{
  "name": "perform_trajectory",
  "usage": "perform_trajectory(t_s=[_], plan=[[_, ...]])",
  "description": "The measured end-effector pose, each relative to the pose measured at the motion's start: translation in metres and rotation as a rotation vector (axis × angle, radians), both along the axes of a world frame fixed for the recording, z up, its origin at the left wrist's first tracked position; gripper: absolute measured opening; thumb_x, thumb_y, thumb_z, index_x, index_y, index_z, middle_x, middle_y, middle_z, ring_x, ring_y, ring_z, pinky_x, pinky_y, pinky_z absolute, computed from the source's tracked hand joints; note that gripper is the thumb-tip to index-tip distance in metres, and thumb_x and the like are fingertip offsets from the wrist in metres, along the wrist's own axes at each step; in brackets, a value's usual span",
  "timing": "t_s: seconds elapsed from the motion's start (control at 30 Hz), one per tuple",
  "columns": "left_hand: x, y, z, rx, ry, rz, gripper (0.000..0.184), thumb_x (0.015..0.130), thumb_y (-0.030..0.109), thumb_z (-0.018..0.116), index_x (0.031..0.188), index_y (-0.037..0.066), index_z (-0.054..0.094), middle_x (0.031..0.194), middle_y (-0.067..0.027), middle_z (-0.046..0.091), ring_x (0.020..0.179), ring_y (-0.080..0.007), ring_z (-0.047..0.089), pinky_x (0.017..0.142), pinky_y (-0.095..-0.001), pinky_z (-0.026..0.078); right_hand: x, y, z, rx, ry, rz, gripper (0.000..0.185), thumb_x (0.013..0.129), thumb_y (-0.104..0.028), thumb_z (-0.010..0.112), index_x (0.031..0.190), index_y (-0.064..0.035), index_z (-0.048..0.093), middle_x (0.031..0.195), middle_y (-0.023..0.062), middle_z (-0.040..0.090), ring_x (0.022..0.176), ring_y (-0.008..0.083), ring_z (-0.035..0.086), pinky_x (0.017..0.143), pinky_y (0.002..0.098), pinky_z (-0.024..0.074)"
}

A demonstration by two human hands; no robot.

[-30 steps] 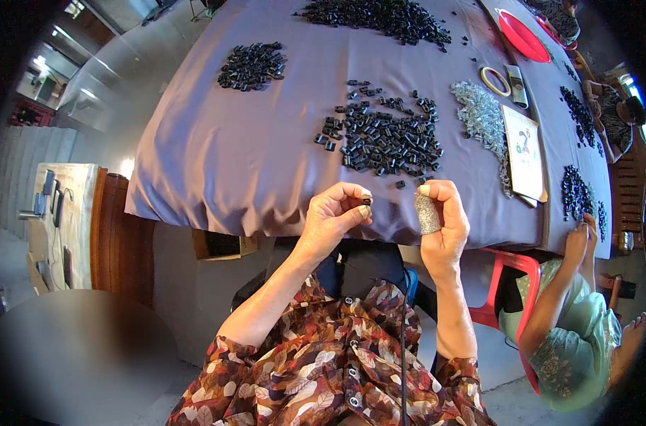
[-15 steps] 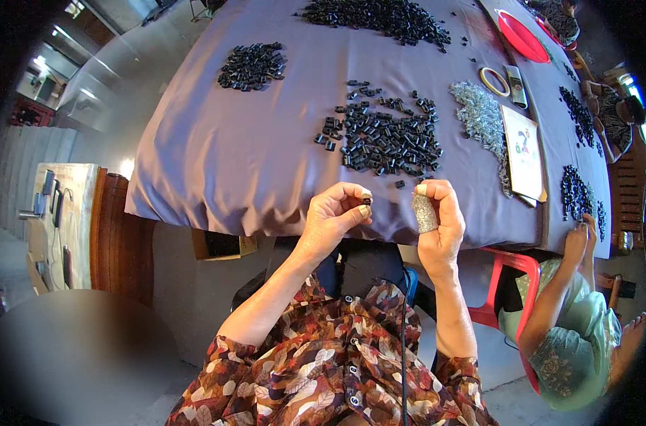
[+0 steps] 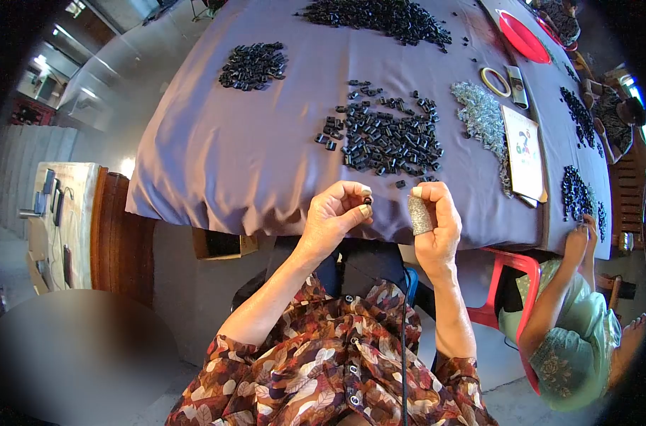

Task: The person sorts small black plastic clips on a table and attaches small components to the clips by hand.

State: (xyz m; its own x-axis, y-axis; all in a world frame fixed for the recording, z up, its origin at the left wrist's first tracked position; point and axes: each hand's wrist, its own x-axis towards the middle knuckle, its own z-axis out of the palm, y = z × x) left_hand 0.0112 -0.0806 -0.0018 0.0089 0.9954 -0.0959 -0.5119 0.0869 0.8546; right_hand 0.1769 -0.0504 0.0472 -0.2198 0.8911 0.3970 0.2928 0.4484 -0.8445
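Observation:
Between thumb and index finger, my left hand (image 3: 335,213) pinches a small black piece (image 3: 368,201) near the table's front edge. To its right, my right hand (image 3: 436,221) is closed, with a silvery glittering wrap (image 3: 419,215) on one finger. Its fingertips are pinched together; whatever they grip is too small to name. Just beyond both hands, a pile of small black pieces (image 3: 390,138) is spread on the purple-grey cloth (image 3: 188,167). A heap of silvery bits (image 3: 480,113) lies to the right of that pile.
More black pieces form a pile at the far left (image 3: 252,67) and one at the back (image 3: 380,18). A tape roll (image 3: 495,82), a remote (image 3: 517,86), a paper (image 3: 524,153) and a red basin (image 3: 523,35) lie rightward. Another person's hand (image 3: 577,238) is at the right edge.
My right hand has shifted slightly left, closer to my left hand. The black piece in my left hand has turned a little.

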Motion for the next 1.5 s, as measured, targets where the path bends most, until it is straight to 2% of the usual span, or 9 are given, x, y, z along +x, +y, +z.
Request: perform_trajectory(t_s=[0.47, 0.8, 1.13, 1.5], plan=[[-0.001, -0.002, 0.0, 0.015, -0.006, -0.001, 0.015, 0.081, 0.001, 0.059, 0.095, 0.003, 0.056, 0.09, -0.0032, 0.057, 0.075, -0.0102, 0.057, 0.07, -0.0252, 0.049, 0.004, -0.001, -0.001, 0.045, 0.025, -0.016, 0.026, 0.064, 0.014, 0.048, 0.087, 0.0012, 0.051, 0.08, 0.0091, 0.052, 0.071, 0.0186, 0.051, 0.069, 0.0257, 0.0432], [0.0, -0.001, 0.002, 0.016, 0.009, 0.029, 0.013, 0.082, 0.002, 0.058, 0.094, 0.004, 0.052, 0.088, -0.0034, 0.056, 0.072, -0.0116, 0.056, 0.068, -0.0274, 0.049, 0.001, -0.003, -0.013, -0.081, -0.052, -0.005, 0.026, 0.065, 0.015, 0.047, 0.087, 0.0014, 0.05, 0.081, 0.0107, 0.053, 0.073, 0.0196, 0.052, 0.071, 0.027, 0.0435], [0.0, -0.002, -0.003, 0.004, 0.035, 0.022, 0.017, 0.084, 0.006, 0.057, 0.1, 0.001, 0.056, 0.086, -0.0045, 0.057, 0.072, -0.0116, 0.056, 0.067, -0.027, 0.049, 0.009, 0.003, 0.015, 0.066, 0.074, -0.053, 0.021, 0.071, 0.012, 0.048, 0.089, 0.0004, 0.051, 0.084, 0.0084, 0.052, 0.076, 0.0156, 0.051, 0.07, 0.0237, 0.0406], [0.0, -0.001, -0.001, -0.024, 0.053, 0.04, 0.015, 0.084, 0.007, 0.057, 0.098, 0.002, 0.054, 0.083, -0.003, 0.056, 0.071, -0.0105, 0.056, 0.066, -0.026, 0.049, 0.005, -0.004, -0.01, -0.028, -0.05, 0.0, 0.026, 0.065, 0.016, 0.047, 0.087, 0.0018, 0.05, 0.082, 0.0101, 0.053, 0.073, 0.0189, 0.053, 0.07, 0.026, 0.0437]])
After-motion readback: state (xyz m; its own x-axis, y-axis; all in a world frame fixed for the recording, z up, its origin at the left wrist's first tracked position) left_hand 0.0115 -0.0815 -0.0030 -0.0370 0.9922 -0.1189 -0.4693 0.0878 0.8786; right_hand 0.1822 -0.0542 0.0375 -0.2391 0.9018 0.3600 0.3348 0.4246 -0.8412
